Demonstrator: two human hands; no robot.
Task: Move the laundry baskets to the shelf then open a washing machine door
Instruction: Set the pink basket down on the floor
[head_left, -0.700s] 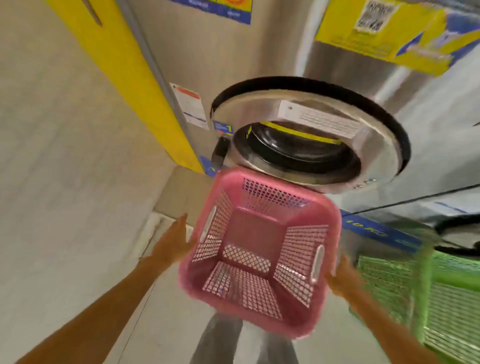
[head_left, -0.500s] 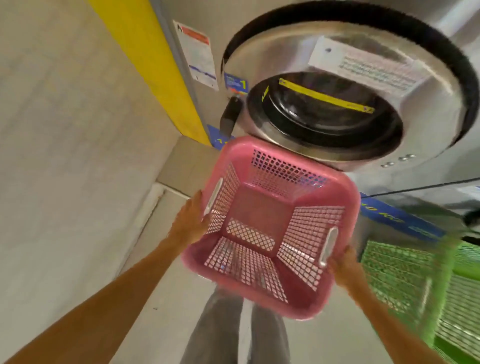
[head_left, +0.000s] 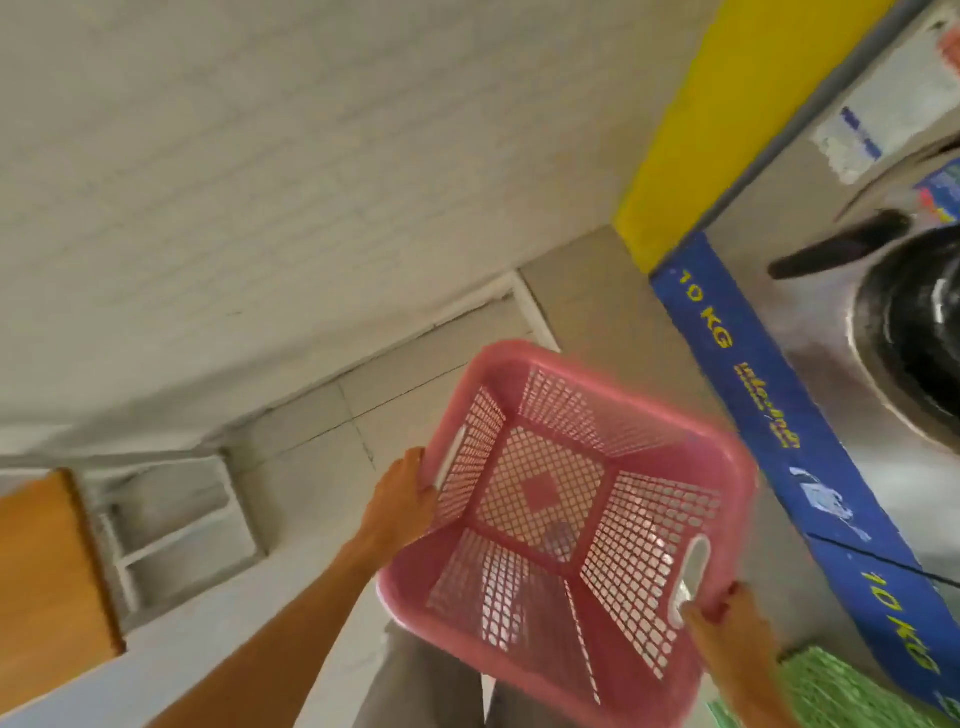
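Observation:
An empty pink mesh laundry basket (head_left: 566, 525) hangs in front of me above the floor, tilted. My left hand (head_left: 400, 501) grips its left rim by the handle slot. My right hand (head_left: 724, 631) grips the right rim just below the other handle slot. A green basket (head_left: 831, 691) shows at the bottom right, mostly cut off. The washing machine's round door (head_left: 909, 332) with its dark glass is at the right edge, its black handle (head_left: 841, 244) pointing left; it looks shut.
A white tiled wall fills the upper left. A wooden shelf board (head_left: 47, 582) on a white frame (head_left: 171, 525) stands at the left. A yellow panel (head_left: 696, 119) and a blue "10 KG" strip (head_left: 769, 415) border the machines. My grey trouser legs show below the basket.
The view has swung left, away from the machine and toward the wall and shelf. Both hands now hold the pink basket, which has turned with me; the washer door slid to the right edge.

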